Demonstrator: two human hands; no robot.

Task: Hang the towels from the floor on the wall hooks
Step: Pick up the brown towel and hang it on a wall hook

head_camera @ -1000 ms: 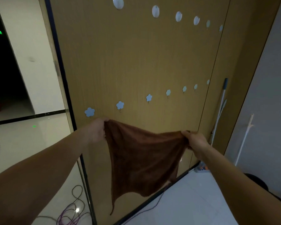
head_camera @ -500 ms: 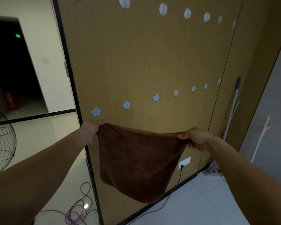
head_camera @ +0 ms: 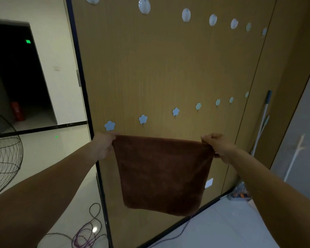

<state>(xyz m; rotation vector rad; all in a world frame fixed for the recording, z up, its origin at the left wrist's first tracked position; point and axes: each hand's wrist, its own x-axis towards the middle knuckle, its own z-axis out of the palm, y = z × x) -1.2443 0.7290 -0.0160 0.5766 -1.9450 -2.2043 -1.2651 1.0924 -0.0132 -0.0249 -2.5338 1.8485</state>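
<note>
One brown square cloth towel (head_camera: 163, 174) — held spread flat before the tan wood-grain wall panel (head_camera: 168, 68), just below the row of pale blue flower-shaped hooks (head_camera: 143, 119). Left hand (head_camera: 104, 145) pinches its upper left corner, right hand (head_camera: 220, 146) the upper right; both grips partly hidden behind cloth. Upper round white hooks (head_camera: 186, 15) — leftmost cut off by the frame edge.

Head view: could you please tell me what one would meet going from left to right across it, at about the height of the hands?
wire fan → left hand → brown towel → right hand → mop handle → white pole
</note>
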